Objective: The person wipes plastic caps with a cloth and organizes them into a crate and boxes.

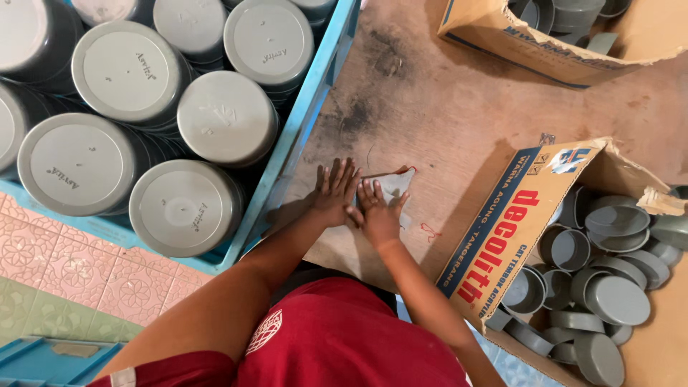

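Hands flat on grey sheet, wooden table.
I see left hand [333, 192] and right hand [376, 211] unclenched, pressing the grey sheet [393, 188]; blue crate [315, 100] edge left, cardboard box [502, 236] right, bare board beyond.

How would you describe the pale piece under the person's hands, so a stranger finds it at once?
Start at the brown board between the blue crate and the printed carton. Both hands, left and right, press there on a flat pale sheet, unlike the round grey caps nearby.
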